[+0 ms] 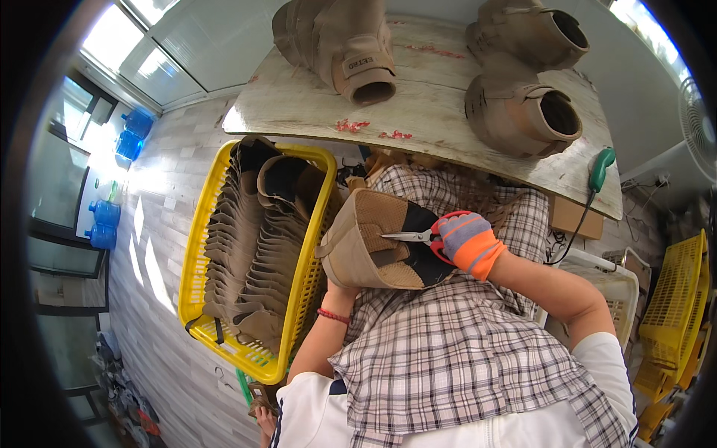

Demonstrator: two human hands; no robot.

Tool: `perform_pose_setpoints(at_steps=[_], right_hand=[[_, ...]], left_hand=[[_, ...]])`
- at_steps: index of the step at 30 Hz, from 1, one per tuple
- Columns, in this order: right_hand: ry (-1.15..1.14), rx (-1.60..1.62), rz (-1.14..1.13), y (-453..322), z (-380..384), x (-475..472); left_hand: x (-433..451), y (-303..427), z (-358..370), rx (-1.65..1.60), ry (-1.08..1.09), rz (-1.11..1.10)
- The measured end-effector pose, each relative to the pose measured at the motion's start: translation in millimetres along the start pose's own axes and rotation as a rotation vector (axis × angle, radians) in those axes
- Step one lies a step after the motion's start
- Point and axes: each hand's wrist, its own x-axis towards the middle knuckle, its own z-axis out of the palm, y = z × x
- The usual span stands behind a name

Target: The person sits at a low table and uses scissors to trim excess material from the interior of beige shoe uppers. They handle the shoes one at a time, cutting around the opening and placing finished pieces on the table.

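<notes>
My right hand (470,243), in an orange and grey work glove, grips red-handled scissors (411,237). Their blades point left into the opening of a tan boot upper (350,246); whether they touch its mesh lining I cannot tell. My left hand (341,290) holds this upper from below, above my checked apron; its fingers are hidden behind the material. Close on the left, a yellow plastic basket (285,330) carries tightly stacked tan uppers (235,269) with dark linings.
Several stacks of tan uppers (341,39) sit on the worn worktable (425,84). A green corded tool (602,168) lies at its right edge. Yellow crates (672,313) and a white crate (624,285) stand right. Another person's hand (265,420) shows at lower left.
</notes>
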Motion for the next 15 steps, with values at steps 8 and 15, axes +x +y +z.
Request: perform_pose_setpoints(at_steps=[8, 15], right_hand=[[-0.209, 0.295, 0.155, 0.9, -9.7, 0.8], [-0.152, 0.496, 0.239, 13.5, 11.1, -1.0]], left_hand=[[7.7, 6.7, -11.2, 0.425, 0.011, 0.208], [18.2, 5.4, -32.5, -0.965, 0.065, -0.223]])
